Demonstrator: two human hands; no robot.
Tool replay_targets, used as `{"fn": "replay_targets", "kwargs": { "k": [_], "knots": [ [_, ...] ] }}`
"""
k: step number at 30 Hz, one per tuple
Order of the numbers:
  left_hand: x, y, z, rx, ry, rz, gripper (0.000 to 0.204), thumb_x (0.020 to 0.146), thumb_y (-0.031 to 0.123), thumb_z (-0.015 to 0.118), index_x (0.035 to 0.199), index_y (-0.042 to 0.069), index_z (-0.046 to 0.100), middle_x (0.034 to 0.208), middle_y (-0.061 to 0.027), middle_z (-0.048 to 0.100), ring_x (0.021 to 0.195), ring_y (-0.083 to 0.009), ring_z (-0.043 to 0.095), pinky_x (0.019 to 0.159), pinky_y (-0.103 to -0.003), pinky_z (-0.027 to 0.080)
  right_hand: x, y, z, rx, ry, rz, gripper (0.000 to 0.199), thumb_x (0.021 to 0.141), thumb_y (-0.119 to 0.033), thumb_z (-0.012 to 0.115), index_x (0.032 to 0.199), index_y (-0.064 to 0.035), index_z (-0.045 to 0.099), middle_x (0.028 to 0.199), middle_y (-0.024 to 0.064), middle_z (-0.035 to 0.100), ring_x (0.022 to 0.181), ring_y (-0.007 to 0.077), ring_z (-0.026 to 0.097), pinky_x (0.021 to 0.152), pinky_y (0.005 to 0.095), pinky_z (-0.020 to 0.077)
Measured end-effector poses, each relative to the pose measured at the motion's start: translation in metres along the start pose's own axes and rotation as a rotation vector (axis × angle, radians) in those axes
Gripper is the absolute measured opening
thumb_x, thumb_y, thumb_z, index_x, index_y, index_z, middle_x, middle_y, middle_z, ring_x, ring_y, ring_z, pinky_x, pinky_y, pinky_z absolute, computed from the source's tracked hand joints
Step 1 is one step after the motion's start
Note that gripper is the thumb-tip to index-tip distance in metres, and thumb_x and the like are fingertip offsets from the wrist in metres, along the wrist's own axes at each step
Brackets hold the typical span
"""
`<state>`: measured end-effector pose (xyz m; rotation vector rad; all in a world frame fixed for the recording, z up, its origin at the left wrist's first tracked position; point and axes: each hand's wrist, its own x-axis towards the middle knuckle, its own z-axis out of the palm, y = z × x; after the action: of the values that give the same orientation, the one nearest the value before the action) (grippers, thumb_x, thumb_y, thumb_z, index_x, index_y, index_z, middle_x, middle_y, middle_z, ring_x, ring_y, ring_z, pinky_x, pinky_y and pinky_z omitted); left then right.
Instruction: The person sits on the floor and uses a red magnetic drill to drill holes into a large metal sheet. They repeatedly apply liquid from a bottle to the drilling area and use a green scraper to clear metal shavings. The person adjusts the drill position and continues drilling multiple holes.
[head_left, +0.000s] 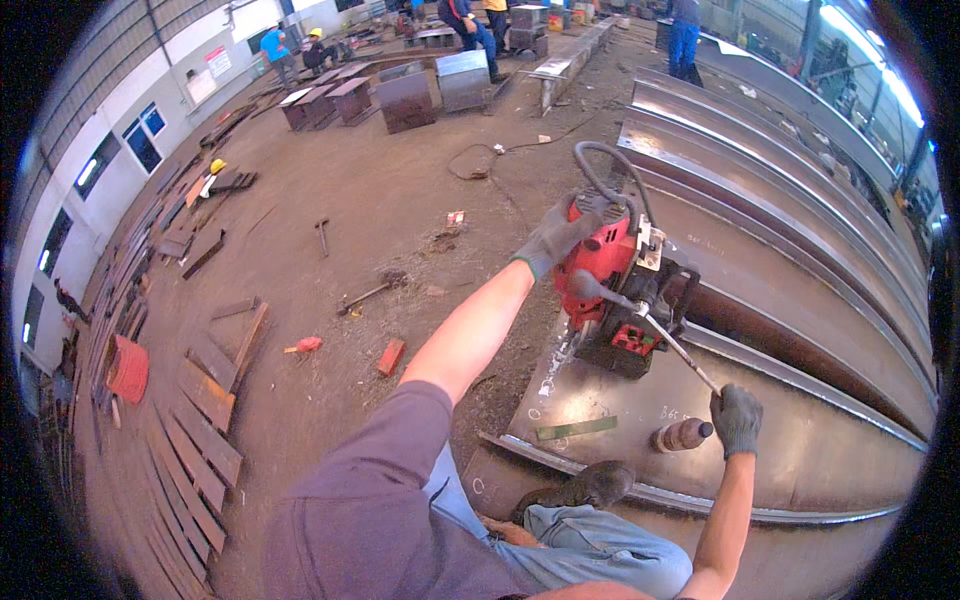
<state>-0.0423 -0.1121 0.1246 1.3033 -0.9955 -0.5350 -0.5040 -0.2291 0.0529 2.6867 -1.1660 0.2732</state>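
A red and black magnetic drill (600,262) stands on the flat web of a steel beam (800,430). My gloved left hand (560,236) grips the top of its red motor housing, where a thick dark cable loops upward. My gloved right hand (738,418) is closed round the end of the drill's feed lever (683,350), a metal rod with a dark ball on another arm. Close to that hand, a brownish bottle (681,435) with a dark cap lies on the steel. A green strip (577,428) lies left of the bottle. The drill's cutting tip is hidden.
More long steel beams (740,150) run along the right. On the floor to the left are a hammer (321,237), a red block (391,357), steel plates (205,450) and a red basket-like object (127,368). A cable (480,172) trails behind. Several people work farther back.
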Motion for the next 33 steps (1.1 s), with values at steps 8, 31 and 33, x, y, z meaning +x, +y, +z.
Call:
{"fn": "replay_targets", "kwargs": {
  "k": [8,31,33],
  "knots": [
    [-0.033,0.030,0.030,0.124,0.187,-0.038,0.079,0.078,0.054,0.079,0.129,-0.001,0.059,0.117,-0.0154,0.069,0.106,-0.0227,0.066,0.093,-0.038,0.053,0.049,0.054,0.017,-0.071,0.193,-0.042,0.018,0.082,-0.029,0.072,0.084,-0.0121,0.065,0.082,0.0150,0.065,0.077,0.0367,0.064,0.067,0.0514,0.0507],
    [-0.001,0.002,0.042,-0.037,0.061,-0.058,0.082,0.077,0.060,0.079,0.131,0.000,0.059,0.123,-0.0169,0.067,0.112,-0.0236,0.064,0.096,-0.037,0.051,-0.012,0.035,-0.013,-0.061,-0.125,0.258,0.024,0.084,-0.033,0.070,0.087,-0.0092,0.068,0.092,0.0170,0.069,0.088,0.0381,0.067,0.078,0.0517,0.0531],
    [0.008,0.003,0.038,-0.104,0.007,-0.089,0.085,0.077,0.062,0.077,0.132,0.000,0.059,0.123,-0.0177,0.067,0.112,-0.0238,0.064,0.097,-0.037,0.051,-0.024,0.012,-0.027,-0.053,-0.111,0.248,0.023,0.083,-0.033,0.070,0.087,-0.0099,0.068,0.089,0.0158,0.068,0.086,0.0380,0.067,0.077,0.0512,0.0532]
  ]
}}
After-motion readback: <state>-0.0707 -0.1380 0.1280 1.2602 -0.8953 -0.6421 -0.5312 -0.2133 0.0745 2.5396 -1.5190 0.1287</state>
